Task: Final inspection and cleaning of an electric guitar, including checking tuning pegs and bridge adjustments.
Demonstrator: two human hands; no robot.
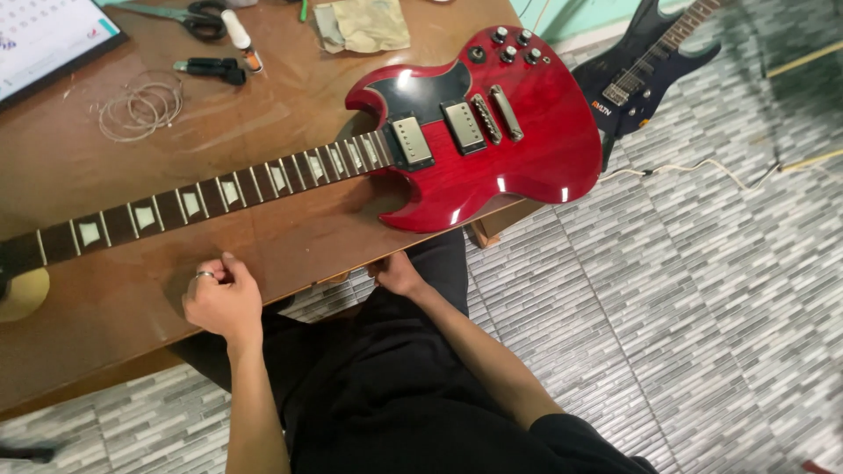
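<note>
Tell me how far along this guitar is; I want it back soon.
Done: the red guitar lies on the table with no strings showing. In hand: nothing; the left hand and right hand rest at the table edge. Left: the coiled strings lie unfitted.

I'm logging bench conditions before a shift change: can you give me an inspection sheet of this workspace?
Surface: brown wooden table, scuffed.
Job's things: red electric guitar lying flat, no strings seen on it.
Clutter: coiled strings, scissors, black tool, cloth, calendar.
Hands: left hand on the table edge; right hand at the edge beneath the guitar body.
Cables: white cable on the floor.
Surroundings: grey tiled floor, dark guitar.
</note>
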